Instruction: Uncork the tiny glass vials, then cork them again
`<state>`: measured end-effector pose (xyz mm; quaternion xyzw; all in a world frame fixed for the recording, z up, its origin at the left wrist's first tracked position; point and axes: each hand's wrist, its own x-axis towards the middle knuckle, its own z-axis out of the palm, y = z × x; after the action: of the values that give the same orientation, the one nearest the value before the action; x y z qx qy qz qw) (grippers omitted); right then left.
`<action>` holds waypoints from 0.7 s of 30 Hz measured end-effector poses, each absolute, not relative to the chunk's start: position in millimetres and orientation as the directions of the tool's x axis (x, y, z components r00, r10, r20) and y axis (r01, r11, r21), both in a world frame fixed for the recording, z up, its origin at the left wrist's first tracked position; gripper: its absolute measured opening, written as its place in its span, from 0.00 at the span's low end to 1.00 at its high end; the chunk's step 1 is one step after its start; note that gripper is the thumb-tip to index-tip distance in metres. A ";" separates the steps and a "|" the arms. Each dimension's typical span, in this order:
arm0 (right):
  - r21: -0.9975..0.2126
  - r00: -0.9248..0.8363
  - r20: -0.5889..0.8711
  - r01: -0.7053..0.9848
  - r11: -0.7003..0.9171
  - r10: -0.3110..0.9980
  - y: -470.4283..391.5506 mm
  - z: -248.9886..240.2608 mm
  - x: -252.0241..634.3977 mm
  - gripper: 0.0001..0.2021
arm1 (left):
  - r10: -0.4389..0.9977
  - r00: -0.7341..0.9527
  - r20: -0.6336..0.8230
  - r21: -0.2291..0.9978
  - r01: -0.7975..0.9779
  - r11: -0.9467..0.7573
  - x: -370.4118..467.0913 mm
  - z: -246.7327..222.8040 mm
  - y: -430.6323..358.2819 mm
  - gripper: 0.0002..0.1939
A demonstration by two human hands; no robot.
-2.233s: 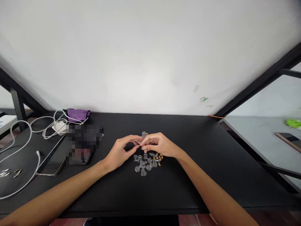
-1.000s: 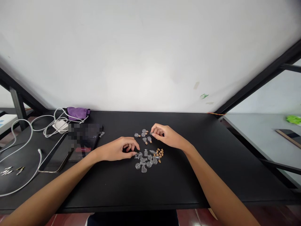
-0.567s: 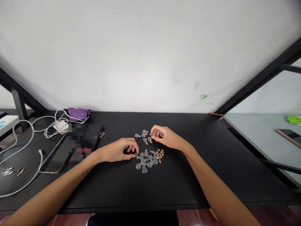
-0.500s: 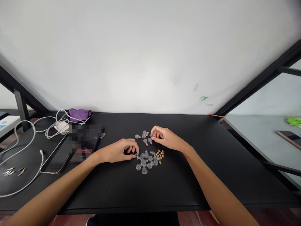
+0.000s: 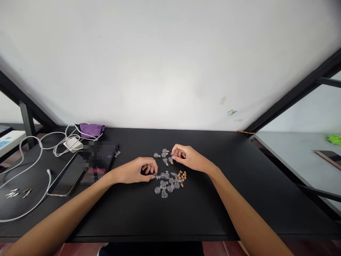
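Observation:
My left hand [image 5: 146, 170] pinches a tiny clear glass bottle [image 5: 157, 176] between thumb and forefinger, at the left edge of a loose pile of similar glass bottles [image 5: 164, 194]. Several small corks [image 5: 182, 175] lie at the pile's right side. Farther back, my right hand [image 5: 183, 155] has its thumb and fingertips closed on another small glass bottle [image 5: 171, 154], mostly hidden by the fingers. Just left of it lie several corked bottles [image 5: 165, 161] in a small group.
Two phones [image 5: 65, 177] lie left of my left arm, one partly blurred. A white cable [image 5: 39, 149] with a charger [image 5: 73, 144] loops near a purple pouch [image 5: 91, 130]. Small metal pieces [image 5: 12, 193] rest at far left. A white wall [image 5: 170, 71] rises behind the black table [image 5: 149, 220].
The view has shifted slightly. Both hands keep nearly the same pose, and the bottle in my left fingers seems tilted a little more toward the pile.

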<state>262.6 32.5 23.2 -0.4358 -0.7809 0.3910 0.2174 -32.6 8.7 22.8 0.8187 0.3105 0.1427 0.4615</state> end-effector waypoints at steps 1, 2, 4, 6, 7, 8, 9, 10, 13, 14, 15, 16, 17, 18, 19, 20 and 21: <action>-0.800 -0.526 -0.001 0.511 0.315 0.851 32.4 23.2 262.4 0.10 | 0.637 0.769 -0.064 0.850 0.376 -0.369 -32.7 24.3 8.8 0.06; -0.799 -0.527 -0.002 0.512 0.316 0.850 32.4 23.2 262.3 0.10 | 0.632 0.771 -0.076 0.855 0.376 -0.356 -32.8 25.8 8.9 0.06; -0.797 -0.529 -0.001 0.513 0.319 0.848 32.1 23.7 262.3 0.10 | 0.621 0.777 -0.098 0.865 0.375 -0.333 -32.8 28.1 8.8 0.07; -0.794 -0.534 -0.001 0.515 0.324 0.846 31.6 24.5 262.4 0.10 | 0.613 0.783 -0.109 0.881 0.362 -0.305 -32.6 28.7 8.8 0.08; -0.792 -0.536 -0.002 0.516 0.326 0.844 31.3 25.0 262.4 0.09 | 0.610 0.785 -0.106 0.892 0.346 -0.290 -32.4 28.2 8.8 0.08; -0.790 -0.538 -0.002 0.518 0.329 0.843 31.0 25.4 262.4 0.09 | 0.610 0.786 -0.099 0.903 0.328 -0.277 -32.1 27.2 8.9 0.09; -0.788 -0.540 -0.002 0.519 0.331 0.842 30.9 25.8 262.4 0.09 | 0.615 0.784 -0.088 0.912 0.312 -0.267 -31.8 25.9 9.0 0.10; -0.787 -0.541 -0.001 0.519 0.333 0.841 30.8 26.0 262.4 0.09 | 0.624 0.778 -0.075 0.918 0.298 -0.261 -31.4 24.5 9.2 0.10; -0.787 -0.544 0.004 0.516 0.338 0.839 31.4 25.1 262.8 0.09 | 0.657 0.752 -0.046 0.925 0.281 -0.256 -29.9 20.7 9.7 0.11; -0.786 -0.545 0.005 0.515 0.340 0.838 31.7 24.5 263.0 0.09 | 0.666 0.745 -0.040 0.926 0.277 -0.255 -29.3 19.9 9.8 0.11; -0.786 -0.546 0.007 0.515 0.342 0.838 32.0 23.8 263.3 0.08 | 0.672 0.740 -0.036 0.929 0.273 -0.251 -28.9 19.4 10.0 0.11; -0.785 -0.545 0.009 0.516 0.344 0.838 32.3 23.1 263.5 0.08 | 0.675 0.737 -0.035 0.931 0.270 -0.246 -28.6 19.0 10.0 0.12; -0.784 -0.544 0.010 0.516 0.344 0.839 32.5 22.7 263.6 0.08 | 0.678 0.734 -0.036 0.933 0.268 -0.241 -28.4 18.7 10.0 0.12; -0.784 -0.542 0.011 0.517 0.344 0.841 32.6 22.4 263.6 0.08 | 0.680 0.732 -0.037 0.934 0.268 -0.237 -28.4 18.4 9.9 0.11; -0.783 -0.541 0.009 0.519 0.342 0.841 32.5 22.4 263.6 0.08 | 0.682 0.731 -0.039 0.934 0.269 -0.235 -28.4 18.2 9.8 0.11; -0.783 -0.541 0.007 0.521 0.341 0.841 32.3 22.6 263.5 0.07 | 0.681 0.731 -0.042 0.933 0.272 -0.234 -28.6 18.0 9.7 0.11; -0.782 -0.541 0.005 0.522 0.341 0.841 32.1 23.0 263.4 0.07 | 0.680 0.732 -0.045 0.932 0.277 -0.236 -28.8 18.0 9.5 0.10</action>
<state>263.4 32.1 23.0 -0.4305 -0.7914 0.3799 0.2099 -28.8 9.5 18.0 0.7629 0.3136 0.1893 0.5327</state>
